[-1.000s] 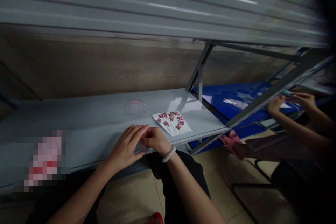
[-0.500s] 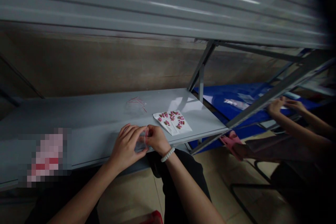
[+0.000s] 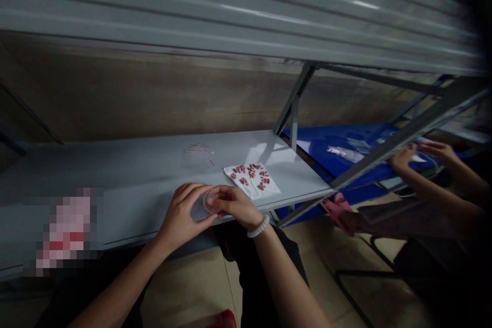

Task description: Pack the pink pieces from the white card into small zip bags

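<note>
A thin loop (image 3: 206, 201), partly whitish and partly pink-red, is held up just over the front edge of the grey table (image 3: 126, 179). My left hand (image 3: 185, 211) curls around its left side, fingertips and thumb touching or very near it. From the right, my right hand (image 3: 235, 206) pinches the loop between thumb and fingers; a pale bead bracelet circles that wrist. Just behind my right hand lies a white sheet (image 3: 251, 190) carrying several small pink-and-brown pieces (image 3: 263, 180). Farther back, thin pink-red strips (image 3: 200, 148) rest on a clear plastic bag (image 3: 191, 158).
A blurred-out pink and white item (image 3: 67, 225) lies at the left. Overhead runs a ridged grey metal panel (image 3: 230, 5). A slanted metal strut (image 3: 388, 136) stands at the right, beyond it a blue table (image 3: 313, 138) with packets and another person's hands (image 3: 405, 156).
My right hand has turned and shifted slightly right, with its wrist swinging outward. The loop now shows rounder between my hands. The co-worker's hands have moved a little.
</note>
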The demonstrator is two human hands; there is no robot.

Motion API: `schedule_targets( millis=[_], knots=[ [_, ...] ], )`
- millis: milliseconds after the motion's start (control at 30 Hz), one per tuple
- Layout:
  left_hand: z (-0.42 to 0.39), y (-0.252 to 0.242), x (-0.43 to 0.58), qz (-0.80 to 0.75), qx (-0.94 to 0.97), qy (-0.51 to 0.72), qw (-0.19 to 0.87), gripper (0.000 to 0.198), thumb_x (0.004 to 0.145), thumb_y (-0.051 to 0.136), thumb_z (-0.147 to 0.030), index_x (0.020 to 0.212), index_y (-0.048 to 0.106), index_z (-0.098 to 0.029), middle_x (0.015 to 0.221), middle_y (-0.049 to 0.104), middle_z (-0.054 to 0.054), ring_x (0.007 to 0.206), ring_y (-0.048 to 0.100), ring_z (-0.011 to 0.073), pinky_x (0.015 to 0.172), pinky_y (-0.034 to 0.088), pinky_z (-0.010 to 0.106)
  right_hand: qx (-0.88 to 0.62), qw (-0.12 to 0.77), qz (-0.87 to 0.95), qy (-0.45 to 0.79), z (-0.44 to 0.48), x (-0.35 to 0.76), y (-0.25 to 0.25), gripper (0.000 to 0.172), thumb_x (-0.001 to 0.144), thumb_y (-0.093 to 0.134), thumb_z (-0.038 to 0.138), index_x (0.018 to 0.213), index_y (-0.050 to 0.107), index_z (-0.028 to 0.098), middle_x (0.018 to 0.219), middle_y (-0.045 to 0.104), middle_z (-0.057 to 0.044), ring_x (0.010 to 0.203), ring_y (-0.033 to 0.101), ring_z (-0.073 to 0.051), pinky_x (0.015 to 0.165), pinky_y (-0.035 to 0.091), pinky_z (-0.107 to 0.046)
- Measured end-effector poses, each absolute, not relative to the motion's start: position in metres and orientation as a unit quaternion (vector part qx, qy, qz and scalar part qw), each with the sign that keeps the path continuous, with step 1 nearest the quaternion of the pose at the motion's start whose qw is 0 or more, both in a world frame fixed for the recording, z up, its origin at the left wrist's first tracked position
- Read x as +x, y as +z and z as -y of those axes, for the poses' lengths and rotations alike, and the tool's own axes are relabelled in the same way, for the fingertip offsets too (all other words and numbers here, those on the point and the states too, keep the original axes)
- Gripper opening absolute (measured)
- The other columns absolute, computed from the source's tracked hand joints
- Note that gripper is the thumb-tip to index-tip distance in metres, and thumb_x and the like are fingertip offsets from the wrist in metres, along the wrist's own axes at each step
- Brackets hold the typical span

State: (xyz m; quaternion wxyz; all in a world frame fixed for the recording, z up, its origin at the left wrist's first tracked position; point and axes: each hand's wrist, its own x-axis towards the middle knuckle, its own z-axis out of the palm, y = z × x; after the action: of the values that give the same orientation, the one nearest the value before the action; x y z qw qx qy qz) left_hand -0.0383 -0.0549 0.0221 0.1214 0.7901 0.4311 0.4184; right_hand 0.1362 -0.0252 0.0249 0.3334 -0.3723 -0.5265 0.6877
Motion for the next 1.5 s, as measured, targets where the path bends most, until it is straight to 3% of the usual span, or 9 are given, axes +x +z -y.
schedule_targets(
  millis=[100, 267, 433, 567, 733, 1067, 1167, 1333, 1500],
  knots=[
    [0.052, 0.024, -0.04, -0.435, 0.779, 0.43, 0.134, 0.052, 0.07, 0.072, -0.021, 0.119, 0.056, -0.024, 0.113, 0.062, 0.008, 0.105, 0.058, 0.0247, 0.091, 0.049, 0.041, -0.394, 0.353, 0.536, 0.658, 0.016, 0.155, 0.029, 0.035, 0.074, 0.069, 0.043, 0.093, 0.068, 0.014, 0.084, 0.068, -0.006, 0.067, 0.06, -0.012, 0.057, 0.047, -0.023],
    [0.046, 0.024, -0.035, -0.432, 0.768, 0.439, 0.174, 0.047, 0.073, 0.071, -0.021, 0.118, 0.058, -0.023, 0.115, 0.06, 0.008, 0.106, 0.058, 0.0227, 0.092, 0.048, 0.038, -0.526, 0.477, 0.595, 0.376, -0.023, 0.19, 0.026, 0.029, 0.079, 0.061, 0.035, 0.094, 0.07, 0.013, 0.078, 0.071, -0.008, 0.064, 0.06, -0.014, 0.059, 0.046, -0.026],
    [0.044, 0.02, -0.033, -0.432, 0.775, 0.43, 0.165, 0.048, 0.072, 0.072, -0.024, 0.118, 0.058, -0.023, 0.115, 0.06, 0.007, 0.107, 0.057, 0.0228, 0.093, 0.047, 0.038, -0.612, 0.319, 0.714, 0.117, -0.055, 0.222, 0.017, 0.015, 0.077, 0.061, 0.019, 0.081, 0.075, 0.017, 0.08, 0.073, -0.008, 0.072, 0.064, -0.019, 0.07, 0.046, -0.03],
    [0.045, 0.019, -0.036, -0.436, 0.777, 0.426, 0.156, 0.049, 0.072, 0.072, -0.026, 0.119, 0.058, -0.023, 0.116, 0.059, 0.008, 0.107, 0.057, 0.0233, 0.093, 0.047, 0.038, -0.648, 0.203, 0.732, 0.051, -0.051, 0.239, 0.01, 0.009, 0.074, 0.068, 0.019, 0.076, 0.076, 0.02, 0.081, 0.073, -0.007, 0.083, 0.063, -0.023, 0.075, 0.044, -0.03],
    [0.045, 0.019, -0.033, -0.434, 0.784, 0.417, 0.148, 0.049, 0.073, 0.072, -0.026, 0.119, 0.057, -0.023, 0.116, 0.06, 0.008, 0.107, 0.057, 0.0238, 0.093, 0.047, 0.039, -0.667, 0.138, 0.731, 0.044, -0.035, 0.236, 0.007, 0.006, 0.071, 0.074, 0.032, 0.073, 0.076, 0.027, 0.082, 0.073, -0.004, 0.094, 0.06, -0.027, 0.074, 0.042, -0.032],
    [0.046, 0.018, -0.033, -0.433, 0.787, 0.417, 0.14, 0.049, 0.072, 0.072, -0.025, 0.119, 0.057, -0.023, 0.115, 0.061, 0.008, 0.106, 0.057, 0.0241, 0.092, 0.048, 0.039, -0.68, 0.132, 0.718, 0.07, -0.039, 0.23, 0.002, 0.01, 0.071, 0.072, 0.033, 0.072, 0.076, 0.023, 0.077, 0.073, -0.006, 0.076, 0.064, -0.02, 0.066, 0.042, -0.026],
    [0.046, 0.019, -0.032, -0.436, 0.782, 0.423, 0.141, 0.05, 0.071, 0.073, -0.026, 0.119, 0.057, -0.023, 0.114, 0.061, 0.008, 0.106, 0.058, 0.0246, 0.092, 0.049, 0.04, -0.667, 0.181, 0.716, 0.096, -0.037, 0.232, 0.006, 0.007, 0.07, 0.073, 0.027, 0.07, 0.075, 0.021, 0.075, 0.073, -0.006, 0.072, 0.064, -0.019, 0.066, 0.042, -0.026],
    [0.045, 0.018, -0.029, -0.437, 0.775, 0.434, 0.142, 0.048, 0.072, 0.072, -0.025, 0.117, 0.057, -0.023, 0.112, 0.064, 0.008, 0.104, 0.059, 0.0245, 0.091, 0.049, 0.041, -0.519, 0.371, 0.738, 0.22, -0.015, 0.205, 0.031, 0.008, 0.073, 0.07, 0.026, 0.075, 0.073, 0.019, 0.075, 0.071, -0.004, 0.07, 0.06, -0.016, 0.064, 0.042, -0.026],
    [0.044, 0.017, -0.027, -0.441, 0.774, 0.437, 0.125, 0.045, 0.073, 0.072, -0.026, 0.115, 0.057, -0.023, 0.108, 0.065, 0.008, 0.101, 0.059, 0.025, 0.088, 0.05, 0.042, -0.343, 0.432, 0.77, 0.321, 0.011, 0.164, 0.051, 0.007, 0.076, 0.072, 0.027, 0.078, 0.072, 0.021, 0.078, 0.068, -0.003, 0.079, 0.059, -0.016, 0.077, 0.044, -0.03]
  ],
)
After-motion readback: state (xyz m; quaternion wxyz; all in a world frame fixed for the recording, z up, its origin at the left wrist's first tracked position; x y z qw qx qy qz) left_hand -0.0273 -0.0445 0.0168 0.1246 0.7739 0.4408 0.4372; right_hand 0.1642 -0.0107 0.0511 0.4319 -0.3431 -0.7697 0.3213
